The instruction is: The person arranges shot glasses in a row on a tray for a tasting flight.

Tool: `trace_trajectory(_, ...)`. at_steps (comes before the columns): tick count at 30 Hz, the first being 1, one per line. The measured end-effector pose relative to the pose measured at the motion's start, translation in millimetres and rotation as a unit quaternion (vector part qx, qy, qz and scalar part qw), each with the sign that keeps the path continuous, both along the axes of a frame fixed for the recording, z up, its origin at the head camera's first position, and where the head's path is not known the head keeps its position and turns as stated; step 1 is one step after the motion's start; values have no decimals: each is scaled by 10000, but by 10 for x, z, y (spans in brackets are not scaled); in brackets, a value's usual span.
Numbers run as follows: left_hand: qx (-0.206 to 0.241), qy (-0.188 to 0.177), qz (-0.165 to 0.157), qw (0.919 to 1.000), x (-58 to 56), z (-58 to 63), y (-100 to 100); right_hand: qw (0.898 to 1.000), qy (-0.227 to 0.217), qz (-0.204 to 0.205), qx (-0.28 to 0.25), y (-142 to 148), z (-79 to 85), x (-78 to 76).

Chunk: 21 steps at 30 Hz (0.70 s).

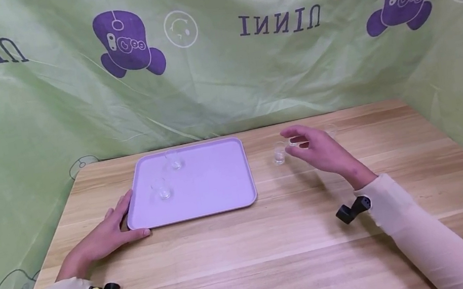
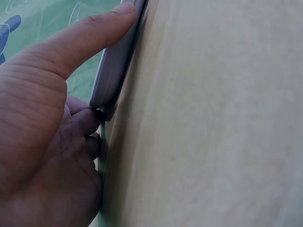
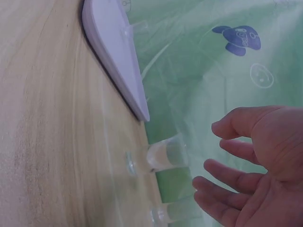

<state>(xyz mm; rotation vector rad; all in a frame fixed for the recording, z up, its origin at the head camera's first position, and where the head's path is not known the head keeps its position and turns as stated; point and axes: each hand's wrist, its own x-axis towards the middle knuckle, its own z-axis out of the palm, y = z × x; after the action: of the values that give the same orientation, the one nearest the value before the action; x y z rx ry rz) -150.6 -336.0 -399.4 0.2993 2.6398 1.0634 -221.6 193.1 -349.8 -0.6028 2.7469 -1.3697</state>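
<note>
My left hand (image 1: pixel 108 235) rests against the front left corner of a pale purple tray (image 1: pixel 211 187). Its thumb lies along the front rim and its fingers touch the left side. On the tray's left half stand two small clear glasses, one glass (image 1: pixel 174 160) farther back and another glass (image 1: pixel 162 190) nearer. To the right of the tray, my right hand (image 1: pixel 320 151) hovers with spread fingers and holds nothing. Just beside its fingertips stands a clear glass (image 3: pixel 168 153). A second glass (image 3: pixel 180 211) is close by, partly hidden behind the hand in the head view.
Another clear glass (image 1: pixel 331 129) stands behind the right hand. All sit on a wood-grain table (image 1: pixel 231 264). A green printed cloth (image 1: pixel 221 76) hangs along the table's back and sides. Each sleeve carries a small black wrist camera (image 1: pixel 353 209).
</note>
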Motion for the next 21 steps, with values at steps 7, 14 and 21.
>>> trace_trajectory(7,-17,-2,14,10000,-9,11,-5,9998,-197,-27,-63,-52,-86,-105)
trace_trajectory(14,-13,22,9,10000,-5,10,-8,9991,-413,33,-51,-89,-150,-164)
trace_trajectory(21,-55,8,29,10000,3,1,-15,9986,-522,18,-14,-94,-197,-191)
